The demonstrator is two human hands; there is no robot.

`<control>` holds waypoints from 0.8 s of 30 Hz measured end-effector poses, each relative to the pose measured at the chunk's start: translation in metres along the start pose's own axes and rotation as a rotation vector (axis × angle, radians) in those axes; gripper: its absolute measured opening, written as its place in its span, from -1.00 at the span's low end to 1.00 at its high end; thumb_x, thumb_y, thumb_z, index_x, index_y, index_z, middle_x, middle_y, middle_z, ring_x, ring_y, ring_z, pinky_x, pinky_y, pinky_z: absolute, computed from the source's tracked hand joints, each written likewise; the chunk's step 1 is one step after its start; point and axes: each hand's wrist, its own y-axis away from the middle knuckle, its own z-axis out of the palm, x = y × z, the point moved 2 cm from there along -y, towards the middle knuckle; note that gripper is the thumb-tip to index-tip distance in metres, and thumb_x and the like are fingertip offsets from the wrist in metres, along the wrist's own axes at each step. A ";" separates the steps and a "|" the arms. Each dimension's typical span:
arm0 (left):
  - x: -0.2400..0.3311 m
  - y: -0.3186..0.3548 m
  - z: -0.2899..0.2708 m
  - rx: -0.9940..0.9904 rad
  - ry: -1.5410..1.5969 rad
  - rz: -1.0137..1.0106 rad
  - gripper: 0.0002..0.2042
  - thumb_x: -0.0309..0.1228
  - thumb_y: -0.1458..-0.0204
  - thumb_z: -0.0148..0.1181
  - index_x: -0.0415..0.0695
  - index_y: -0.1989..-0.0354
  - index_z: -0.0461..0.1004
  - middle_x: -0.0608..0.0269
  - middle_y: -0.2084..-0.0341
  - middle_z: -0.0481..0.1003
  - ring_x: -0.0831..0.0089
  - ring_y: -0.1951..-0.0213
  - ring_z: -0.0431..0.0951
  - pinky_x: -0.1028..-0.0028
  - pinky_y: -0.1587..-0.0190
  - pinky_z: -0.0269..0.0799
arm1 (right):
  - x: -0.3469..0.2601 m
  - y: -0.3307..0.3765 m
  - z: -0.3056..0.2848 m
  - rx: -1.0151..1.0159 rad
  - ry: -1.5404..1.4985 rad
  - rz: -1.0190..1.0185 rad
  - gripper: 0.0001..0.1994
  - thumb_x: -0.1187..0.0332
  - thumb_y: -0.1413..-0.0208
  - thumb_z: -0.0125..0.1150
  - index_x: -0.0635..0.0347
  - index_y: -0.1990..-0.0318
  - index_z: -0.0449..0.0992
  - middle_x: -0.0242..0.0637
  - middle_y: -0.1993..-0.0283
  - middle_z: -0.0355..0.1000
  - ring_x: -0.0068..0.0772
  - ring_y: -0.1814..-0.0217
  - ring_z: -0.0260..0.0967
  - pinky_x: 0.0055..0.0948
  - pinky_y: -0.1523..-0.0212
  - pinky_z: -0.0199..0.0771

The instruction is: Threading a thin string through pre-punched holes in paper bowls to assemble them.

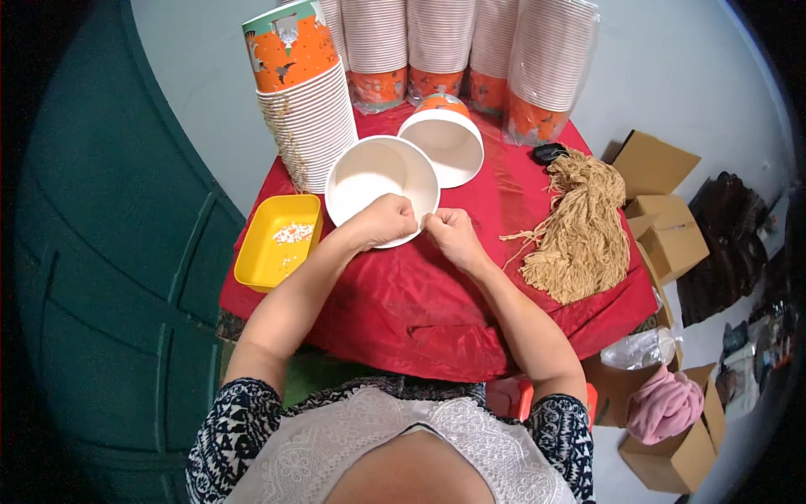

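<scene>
A white paper bucket (357, 181) tilts its mouth toward me on the red-covered table. My left hand (388, 221) is closed and reaches over the near rim, its fingertips inside the mouth. Just outside the right side of that rim, my right hand (454, 236) is closed in a pinch. The two hands nearly meet at the bucket wall; whatever is between their fingers is too small or hidden. Left of the bucket stands a yellow plastic tub (253, 259) with small white and orange pieces (294, 233). A thick hank of tan cord (579, 235) lies on the right.
Another orange-printed bucket (445, 151) lies on its side behind. A tall bucket stack (306, 126) with cords along its side stands back left. Several wrapped stacks (441, 38) line the wall. A black object (550, 154) touches the cord. Cardboard boxes (667, 239) sit right of the table.
</scene>
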 end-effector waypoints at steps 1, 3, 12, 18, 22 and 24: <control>-0.003 0.000 0.003 -0.003 -0.001 -0.005 -0.91 -0.46 0.15 0.15 -0.24 0.54 0.46 0.28 0.63 0.42 0.53 0.54 0.37 0.44 0.51 0.32 | 0.001 0.001 0.000 -0.006 0.007 0.012 -0.70 0.37 -0.12 0.04 0.28 0.64 0.41 -0.58 0.67 0.22 -0.71 0.61 0.10 -0.46 0.61 0.08; -0.009 0.000 0.009 0.064 -0.097 0.020 -0.89 -0.46 0.13 0.18 -0.25 0.52 0.46 0.15 0.62 0.48 0.39 0.52 0.47 0.38 0.44 0.38 | 0.002 0.000 -0.004 0.002 0.118 0.045 -0.71 0.35 -0.10 0.06 0.33 0.61 0.44 -0.47 0.68 0.28 -0.65 0.61 0.17 -0.41 0.59 0.16; -0.014 0.013 0.046 0.364 -0.377 0.185 -0.92 -0.55 0.11 0.16 -0.31 0.44 0.46 -0.12 0.43 0.54 -0.07 0.28 0.50 0.08 0.16 0.41 | 0.002 0.007 -0.009 0.061 0.539 0.107 -0.74 0.33 -0.04 0.11 0.40 0.45 0.58 0.21 0.45 0.47 0.10 0.38 0.53 -0.05 0.28 0.48; -0.028 0.021 0.043 0.412 -0.412 0.295 -0.90 -0.61 0.11 0.12 -0.30 0.39 0.51 -0.09 0.38 0.54 -0.05 0.23 0.47 0.13 0.07 0.37 | -0.001 0.011 -0.002 0.093 0.591 0.068 -0.74 0.31 -0.05 0.13 0.39 0.44 0.59 0.22 0.43 0.47 0.18 0.33 0.51 -0.01 0.25 0.48; -0.025 0.029 0.041 0.403 -0.518 0.329 -0.90 -0.59 0.12 0.16 -0.28 0.40 0.54 -0.06 0.40 0.55 -0.01 0.25 0.48 0.16 0.08 0.37 | -0.009 0.016 0.000 0.139 0.554 0.086 -0.72 0.30 -0.09 0.13 0.40 0.43 0.58 0.21 0.44 0.47 0.18 0.34 0.51 0.00 0.27 0.46; -0.026 0.030 0.042 0.388 -0.510 0.299 -0.91 -0.60 0.10 0.14 -0.29 0.40 0.52 -0.07 0.39 0.54 0.00 0.23 0.46 0.17 0.08 0.38 | -0.010 0.019 0.001 0.137 0.557 0.079 -0.72 0.29 -0.10 0.13 0.40 0.42 0.58 0.20 0.44 0.47 0.18 0.35 0.51 0.00 0.28 0.45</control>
